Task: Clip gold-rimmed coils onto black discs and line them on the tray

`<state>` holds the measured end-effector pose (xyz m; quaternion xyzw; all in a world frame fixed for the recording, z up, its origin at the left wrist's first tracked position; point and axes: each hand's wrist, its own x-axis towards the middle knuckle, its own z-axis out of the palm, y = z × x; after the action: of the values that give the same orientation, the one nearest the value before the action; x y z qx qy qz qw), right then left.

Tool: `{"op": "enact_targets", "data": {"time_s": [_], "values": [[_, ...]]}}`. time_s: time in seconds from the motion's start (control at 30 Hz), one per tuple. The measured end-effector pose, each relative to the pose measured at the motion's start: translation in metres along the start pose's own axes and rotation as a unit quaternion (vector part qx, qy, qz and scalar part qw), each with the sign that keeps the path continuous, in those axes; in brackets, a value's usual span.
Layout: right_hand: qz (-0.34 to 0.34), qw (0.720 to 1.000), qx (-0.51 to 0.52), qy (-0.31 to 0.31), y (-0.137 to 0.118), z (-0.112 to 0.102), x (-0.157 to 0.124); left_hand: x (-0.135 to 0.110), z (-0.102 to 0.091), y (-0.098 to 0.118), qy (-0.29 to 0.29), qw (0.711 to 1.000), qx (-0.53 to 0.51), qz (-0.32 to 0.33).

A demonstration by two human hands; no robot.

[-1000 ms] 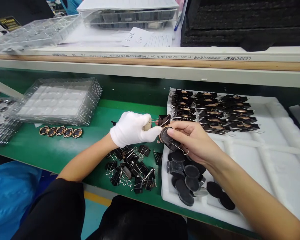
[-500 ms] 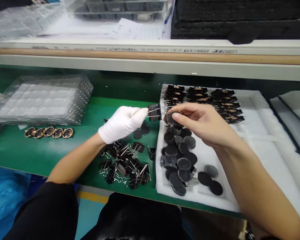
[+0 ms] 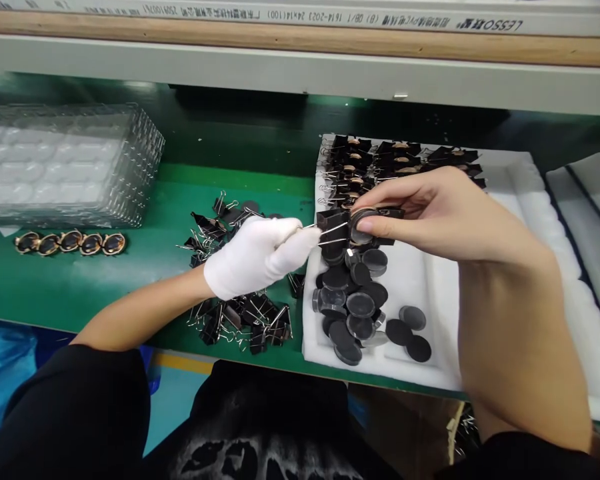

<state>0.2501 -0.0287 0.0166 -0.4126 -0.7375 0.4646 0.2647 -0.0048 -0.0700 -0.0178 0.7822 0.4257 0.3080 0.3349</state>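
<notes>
Our white-gloved left hand (image 3: pixel 263 258) has moved nearer our bare right hand (image 3: pixel 425 213) since the earlier view, its black clip (image 3: pixel 331 219), pinched by the wire handles (image 3: pixel 334 240), now meeting the round piece (image 3: pixel 361 230) the right hand grips over the white tray (image 3: pixel 443 280). Nearest us lie loose clips (image 3: pixel 260 320) and dark discs (image 3: pixel 347 307); beyond, rows of clipped pieces (image 3: pixel 353 167); farthest, a strip (image 3: pixel 230 13) where we read upside-down “LESSO” and “1614-2023”

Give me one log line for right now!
left hand: gloved, pinching binder clip | right hand: bare, holding round piece | binder clip: beside round piece
</notes>
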Motion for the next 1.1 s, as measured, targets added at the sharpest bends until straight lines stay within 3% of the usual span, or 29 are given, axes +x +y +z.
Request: {"op": "enact_targets", "data": {"time_s": [0.23, 0.5, 0.6, 0.7, 0.77, 0.93, 1.1], "values": [[0.015, 1.000, 0.001, -0.001, 0.002, 0.007, 0.003, 0.000, 0.006, -0.003, -0.017, 1.000, -0.011, -0.013], [-0.044, 0.996, -0.075, -0.005, -0.006, 0.004, -0.005, 0.007, -0.003, -0.009, -0.050, 0.996, 0.066, 0.025], [-0.090, 0.987, -0.124, 0.045, -0.009, 0.009, -0.008, 0.011, -0.008, -0.011, -0.111, 0.992, -0.052, -0.039], [-0.171, 0.965, -0.173, 0.101, -0.009, 0.019, -0.010, 0.013, -0.009, -0.012, -0.204, 0.929, -0.263, -0.161], [-0.210, 0.953, -0.189, 0.108, -0.007, 0.023, -0.013, 0.013, -0.008, -0.010, -0.227, 0.903, -0.314, -0.186], [-0.232, 0.944, -0.184, 0.145, 0.008, 0.018, -0.033, 0.016, -0.011, 0.005, -0.178, 0.963, -0.174, -0.105], [-0.089, 0.987, -0.020, 0.134, 0.032, 0.004, -0.060, 0.033, 0.005, 0.025, -0.182, 0.980, -0.032, -0.070]]}}
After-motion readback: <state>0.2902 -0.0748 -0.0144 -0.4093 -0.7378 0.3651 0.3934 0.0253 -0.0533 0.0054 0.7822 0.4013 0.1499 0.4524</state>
